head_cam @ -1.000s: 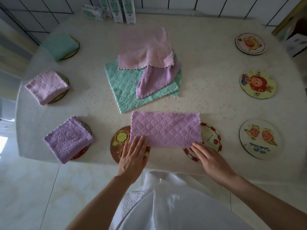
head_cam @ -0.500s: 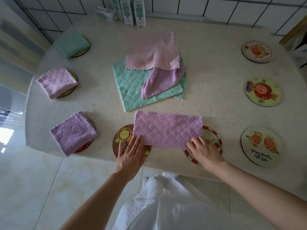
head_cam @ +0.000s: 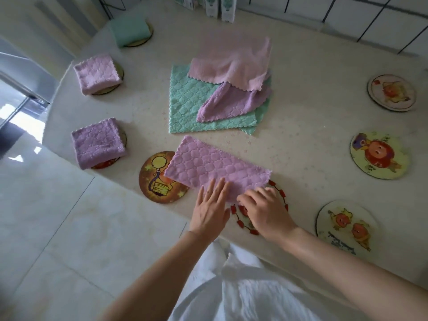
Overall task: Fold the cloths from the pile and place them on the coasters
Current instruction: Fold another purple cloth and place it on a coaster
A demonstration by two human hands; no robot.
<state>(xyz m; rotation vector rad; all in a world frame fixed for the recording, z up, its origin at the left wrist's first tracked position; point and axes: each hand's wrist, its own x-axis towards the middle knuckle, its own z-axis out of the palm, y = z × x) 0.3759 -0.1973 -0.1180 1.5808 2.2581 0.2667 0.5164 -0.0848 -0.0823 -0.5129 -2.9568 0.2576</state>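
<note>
A pink quilted cloth (head_cam: 213, 165), folded into a long strip, lies near the table's front edge across a lightbulb coaster (head_cam: 154, 179) and a red-bordered coaster (head_cam: 281, 195). My left hand (head_cam: 212, 207) presses flat on the strip's near edge, fingers straight. My right hand (head_cam: 264, 209) is beside it, fingers curled at the strip's right end, pinching its corner. The pile (head_cam: 222, 93) sits mid-table: a green cloth beneath a purple one and a pale pink one. Three folded cloths rest on coasters at left: purple (head_cam: 98, 145), pink (head_cam: 97, 72), green (head_cam: 129, 30).
Three bare picture coasters lie along the right side: one near (head_cam: 347, 225), one middle (head_cam: 379, 155), one far (head_cam: 392, 92). White cartons (head_cam: 220, 8) stand at the back by a tiled wall. The table edge runs close to my body; floor tiles show at left.
My left hand has slid right along the strip's near edge to meet the right hand. The right hand's fingers have curled onto the cloth's right corner. The camera has tilted.
</note>
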